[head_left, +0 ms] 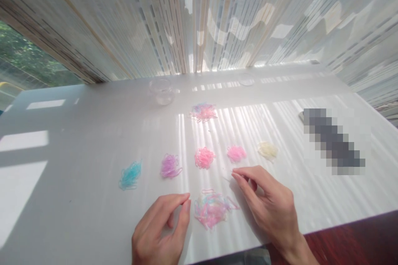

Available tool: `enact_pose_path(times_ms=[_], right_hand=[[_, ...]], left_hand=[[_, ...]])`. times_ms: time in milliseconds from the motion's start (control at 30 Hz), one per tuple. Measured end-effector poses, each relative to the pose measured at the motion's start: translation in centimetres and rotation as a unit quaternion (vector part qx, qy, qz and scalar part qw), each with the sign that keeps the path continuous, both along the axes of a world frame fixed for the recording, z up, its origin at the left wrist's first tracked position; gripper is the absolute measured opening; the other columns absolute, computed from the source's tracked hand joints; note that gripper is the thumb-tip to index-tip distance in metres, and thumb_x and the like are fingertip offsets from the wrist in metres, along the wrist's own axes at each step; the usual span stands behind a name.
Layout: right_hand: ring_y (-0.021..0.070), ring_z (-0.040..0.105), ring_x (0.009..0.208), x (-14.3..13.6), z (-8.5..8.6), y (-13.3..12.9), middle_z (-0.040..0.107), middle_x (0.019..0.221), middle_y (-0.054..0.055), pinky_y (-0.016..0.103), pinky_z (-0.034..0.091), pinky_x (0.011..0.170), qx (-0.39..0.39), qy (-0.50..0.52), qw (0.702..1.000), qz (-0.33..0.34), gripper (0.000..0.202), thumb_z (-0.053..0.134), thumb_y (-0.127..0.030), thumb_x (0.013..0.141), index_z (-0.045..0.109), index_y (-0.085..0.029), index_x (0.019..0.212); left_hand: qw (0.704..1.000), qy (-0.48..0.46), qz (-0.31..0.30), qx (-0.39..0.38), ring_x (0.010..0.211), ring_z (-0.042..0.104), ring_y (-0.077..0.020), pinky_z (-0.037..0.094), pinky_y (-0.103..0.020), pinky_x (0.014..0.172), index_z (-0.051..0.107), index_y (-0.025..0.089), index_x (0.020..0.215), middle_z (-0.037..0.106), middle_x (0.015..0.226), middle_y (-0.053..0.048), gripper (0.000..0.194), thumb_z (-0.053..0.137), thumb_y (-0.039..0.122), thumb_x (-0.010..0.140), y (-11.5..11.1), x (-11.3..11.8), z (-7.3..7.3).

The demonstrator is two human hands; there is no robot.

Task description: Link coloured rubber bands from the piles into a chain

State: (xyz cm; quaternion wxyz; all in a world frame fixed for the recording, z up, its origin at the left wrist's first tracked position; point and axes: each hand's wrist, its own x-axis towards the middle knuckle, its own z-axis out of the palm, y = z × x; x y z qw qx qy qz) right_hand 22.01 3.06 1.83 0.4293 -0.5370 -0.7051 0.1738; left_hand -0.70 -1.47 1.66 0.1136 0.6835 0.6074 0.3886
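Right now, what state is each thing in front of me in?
Left hand: thumb and forefinger pinched together.
Right hand: pinched; anything held is unclear.
Clear cup: upright, open.
Clear disc: lying flat.
Turquoise pile: one colour.
Purple pile: one colour.
Coral pile: one colour.
Pink pile: one colour.
Cream pile: one colour.
Far pile: mixed colours.
Near pile: mixed colours.
Curtain: mostly drawn.

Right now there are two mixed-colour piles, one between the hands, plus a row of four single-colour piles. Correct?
No, the row has five, not four: blue pile, purple pile, deeper pink pile, lighter pink pile, pale yellow pile. Head view shows it. Two mixed piles stands: far pile, and near pile between the hands.
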Motion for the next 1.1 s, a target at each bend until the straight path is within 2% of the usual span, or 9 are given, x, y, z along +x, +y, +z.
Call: enact_pose_path(times_ms=[200, 333, 433, 600, 767, 1000, 1100], right_hand=[[0.0143, 0.068, 0.075, -0.2, 0.1, 0.2, 0.074, 0.085, 0.003, 0.024, 0.056, 0.068, -0.002, 0.042, 0.994, 0.096, 0.015, 0.063, -0.007, 0.096, 0.069, -0.019, 0.103], [0.0145, 0.068, 0.074, 0.0, 0.2, 0.2, 0.074, 0.084, 0.003, 0.024, 0.057, 0.068, -0.003, 0.071, 0.987, 0.143, 0.015, 0.062, -0.007, 0.097, 0.070, -0.019, 0.102], [0.0144, 0.068, 0.074, 0.0, 0.0, 0.0, 0.074, 0.085, 0.004, 0.024, 0.056, 0.067, -0.006, 0.083, 0.984, 0.156, 0.016, 0.061, -0.006, 0.097, 0.070, -0.018, 0.102], [0.0147, 0.067, 0.075, 0.0, -0.1, -0.3, 0.074, 0.086, 0.004, 0.025, 0.056, 0.069, -0.007, 0.105, 0.979, 0.177, 0.018, 0.061, -0.004, 0.095, 0.069, -0.018, 0.102], [0.0153, 0.067, 0.076, 0.0, -0.3, -0.4, 0.073, 0.086, 0.004, 0.025, 0.057, 0.069, -0.006, 0.113, 0.975, 0.192, 0.020, 0.062, -0.003, 0.094, 0.070, -0.018, 0.104], [0.0158, 0.068, 0.076, 0.0, -0.4, -0.4, 0.073, 0.086, 0.003, 0.026, 0.058, 0.068, -0.010, 0.112, 0.971, 0.212, 0.018, 0.061, -0.006, 0.096, 0.069, -0.021, 0.103], [0.0166, 0.069, 0.078, 0.0, -0.5, -0.4, 0.074, 0.089, 0.003, 0.028, 0.058, 0.070, -0.015, 0.103, 0.972, 0.211, 0.017, 0.063, -0.010, 0.096, 0.068, -0.022, 0.106]], left_hand=[[0.998, -0.011, -0.060, -0.031, 0.053, 0.056, -0.0097, 0.054, -0.022, 0.059, 0.070, 0.022, 0.114, 0.076, 0.092, -0.002, 0.017, 0.067, 0.024, 0.097, 1.3, 2.0, 0.9], [0.997, -0.010, -0.079, -0.015, 0.067, 0.067, -0.0121, 0.056, -0.021, 0.063, 0.071, 0.022, 0.114, 0.078, 0.095, -0.003, 0.018, 0.066, 0.016, 0.097, 2.0, 3.2, 0.8], [0.996, -0.018, -0.084, -0.007, 0.071, 0.070, -0.0129, 0.057, -0.022, 0.066, 0.072, 0.022, 0.105, 0.078, 0.090, -0.002, 0.013, 0.066, 0.014, 0.097, 2.1, 3.4, 0.8], [0.996, -0.027, -0.085, -0.017, 0.054, 0.061, -0.0095, 0.053, -0.021, 0.054, 0.073, 0.020, 0.103, 0.077, 0.087, -0.002, 0.009, 0.068, 0.018, 0.096, 2.0, 3.1, 1.2], [0.993, -0.040, -0.109, -0.013, 0.067, 0.070, -0.0120, 0.057, -0.021, 0.063, 0.073, 0.020, 0.099, 0.078, 0.086, -0.002, 0.009, 0.067, 0.014, 0.095, 1.5, 2.9, 1.5], [0.993, -0.044, -0.106, -0.027, 0.063, 0.067, -0.0118, 0.055, -0.021, 0.061, 0.073, 0.021, 0.095, 0.077, 0.084, -0.001, 0.008, 0.067, 0.015, 0.094, 1.0, 3.0, 1.8], [0.995, -0.036, -0.082, -0.041, 0.062, 0.065, -0.0114, 0.053, -0.021, 0.057, 0.073, 0.022, 0.095, 0.077, 0.084, -0.001, 0.007, 0.067, 0.019, 0.095, 0.9, 1.9, 1.7]])
